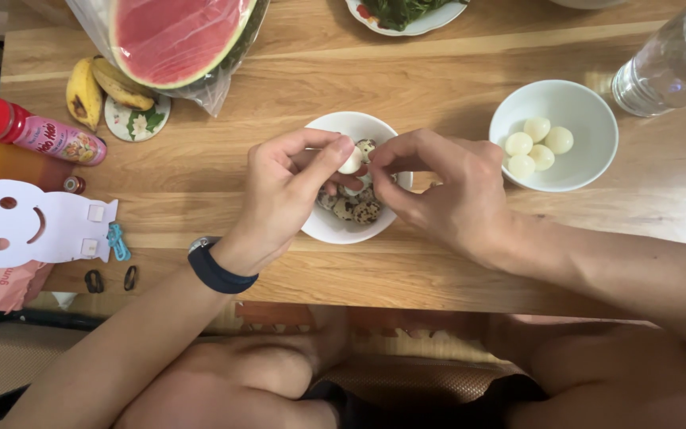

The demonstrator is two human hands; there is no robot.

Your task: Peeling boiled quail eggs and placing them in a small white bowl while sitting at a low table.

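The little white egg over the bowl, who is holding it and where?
The left hand pinches the peeled egg by its sides; the right hand touches its top.

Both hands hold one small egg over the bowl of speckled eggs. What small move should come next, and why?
Probably pick off the last shell bits. The left hand and right hand pinch a small egg that looks mostly white, above the bowl of speckled eggs. Four peeled eggs already lie in the other white bowl, so it likely goes there after.
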